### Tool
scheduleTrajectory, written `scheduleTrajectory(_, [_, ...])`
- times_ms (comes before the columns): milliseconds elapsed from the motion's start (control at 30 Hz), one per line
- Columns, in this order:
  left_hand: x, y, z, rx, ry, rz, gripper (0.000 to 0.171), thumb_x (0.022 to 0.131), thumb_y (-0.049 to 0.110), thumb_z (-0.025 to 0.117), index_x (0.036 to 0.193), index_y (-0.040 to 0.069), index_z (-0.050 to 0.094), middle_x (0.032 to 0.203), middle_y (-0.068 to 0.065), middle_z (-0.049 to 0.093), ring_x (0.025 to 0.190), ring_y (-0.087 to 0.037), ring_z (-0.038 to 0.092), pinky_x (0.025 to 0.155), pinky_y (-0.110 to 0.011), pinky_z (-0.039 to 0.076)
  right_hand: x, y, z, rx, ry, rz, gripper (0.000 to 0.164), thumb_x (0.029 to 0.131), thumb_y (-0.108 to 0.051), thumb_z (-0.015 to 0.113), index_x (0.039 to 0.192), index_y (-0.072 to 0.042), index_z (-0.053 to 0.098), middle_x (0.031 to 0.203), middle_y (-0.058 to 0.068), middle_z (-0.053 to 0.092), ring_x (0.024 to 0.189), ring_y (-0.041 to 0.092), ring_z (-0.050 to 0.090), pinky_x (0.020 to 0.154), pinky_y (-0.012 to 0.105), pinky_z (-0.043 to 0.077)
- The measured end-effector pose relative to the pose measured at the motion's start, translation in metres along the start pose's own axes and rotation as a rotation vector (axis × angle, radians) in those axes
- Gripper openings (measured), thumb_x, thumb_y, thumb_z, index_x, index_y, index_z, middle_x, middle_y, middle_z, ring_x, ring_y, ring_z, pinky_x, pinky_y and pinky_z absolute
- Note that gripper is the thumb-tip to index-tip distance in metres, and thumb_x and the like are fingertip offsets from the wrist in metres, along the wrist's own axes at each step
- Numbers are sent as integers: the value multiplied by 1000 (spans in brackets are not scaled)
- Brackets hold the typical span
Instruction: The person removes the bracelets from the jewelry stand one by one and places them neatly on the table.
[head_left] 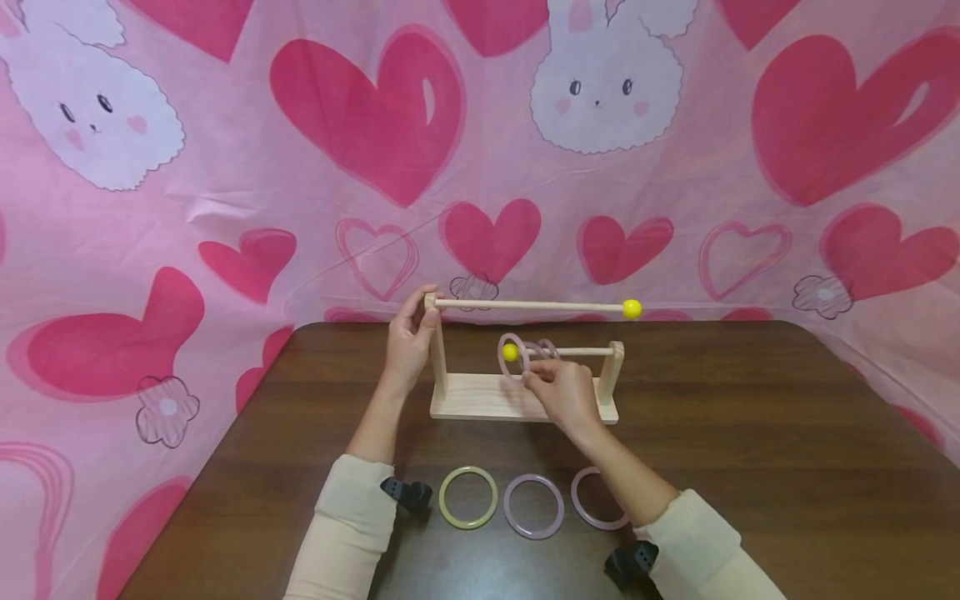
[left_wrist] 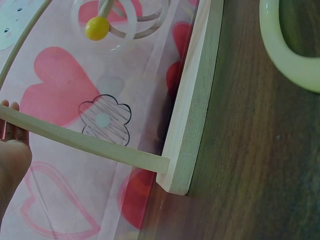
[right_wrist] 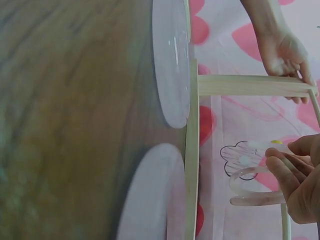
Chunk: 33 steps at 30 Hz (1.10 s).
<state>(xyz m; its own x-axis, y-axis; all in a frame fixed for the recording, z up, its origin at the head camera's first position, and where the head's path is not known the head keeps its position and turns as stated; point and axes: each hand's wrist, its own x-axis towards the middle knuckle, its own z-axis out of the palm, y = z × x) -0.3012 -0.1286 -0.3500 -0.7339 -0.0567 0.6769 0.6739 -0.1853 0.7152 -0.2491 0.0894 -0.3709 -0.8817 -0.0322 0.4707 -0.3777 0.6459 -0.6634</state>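
Note:
A wooden stand (head_left: 487, 407) has two posts of unequal height, each bearing a rod tipped with a yellow ball. My left hand (head_left: 408, 350) holds the top of the tall left post (head_left: 438, 358), where the upper rod (head_left: 532, 306) joins it. With thumb and fingers, my right hand (head_left: 566, 396) pinches a pale pink ring (head_left: 500, 357) at the ball end of the lower rod (head_left: 588, 351); the ring surrounds the yellow ball (head_left: 510, 352). Behind it, other translucent rings (head_left: 553, 347) hang on that rod, partly hidden by the hand. The upper rod carries no ring.
On the brown table (head_left: 750, 433), in front of the stand, lie a yellow-green ring (head_left: 442, 497), a purple ring (head_left: 507, 507) and a pinkish ring (head_left: 574, 493) partly covered by the right forearm. A pink cloth (head_left: 300, 183) with hearts and rabbits hangs behind.

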Motion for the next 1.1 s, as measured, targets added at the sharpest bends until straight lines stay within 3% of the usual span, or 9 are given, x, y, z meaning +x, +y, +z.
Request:
scheduleTrajectory(267, [0, 1, 1, 1, 1, -2, 48, 90, 16, 58, 121, -16, 42, 104, -5, 61, 94, -10, 58, 88, -24, 44, -4, -5, 0, 53, 16, -28, 12, 79, -11, 70, 88, -4, 74, 81, 4, 71, 75, 19, 67, 63, 35, 53])
scheduleTrajectory(300, [0, 1, 1, 1, 1, -2, 47, 90, 16, 58, 121, -16, 42, 103, 0, 61, 94, -10, 58, 87, -24, 44, -4, -5, 0, 56, 14, -31, 13, 79, -11, 70, 89, -4, 74, 81, 5, 70, 76, 19, 67, 64, 36, 53])
scheduleTrajectory(467, [0, 2, 1, 4, 2, -10, 43, 91, 11, 56, 122, -16, 43, 106, -10, 60, 95, -10, 58, 87, -24, 44, -5, -8, -2, 74, 13, -37, 12, 78, -10, 70, 88, -4, 74, 81, 6, 70, 76, 20, 67, 64, 36, 53])
scheduleTrajectory(667, [0, 2, 1, 5, 2, -10, 44, 90, 12, 57, 122, -15, 43, 104, -2, 61, 94, -9, 58, 86, -24, 44, -7, -7, -5, 120, 15, -21, 11, 78, -10, 71, 87, -6, 74, 78, 3, 70, 75, 16, 67, 65, 33, 53])
scheduleTrajectory(900, [0, 1, 1, 4, -3, -1, 46, 90, 14, 57, 122, -16, 42, 103, 6, 61, 94, -8, 58, 87, -23, 43, -8, -6, -9, 200, 12, 5, 10, 78, -9, 72, 87, -4, 74, 71, 3, 70, 71, 14, 67, 60, 22, 50])
scheduleTrajectory(1100, [-1, 0, 0, -5, -5, 2, 52, 89, 20, 59, 122, -16, 41, 103, 4, 61, 94, -9, 58, 88, -23, 44, -9, -5, -11, 288, 6, 21, 12, 79, -7, 72, 90, 0, 73, 74, 7, 70, 69, 16, 67, 57, 19, 49])
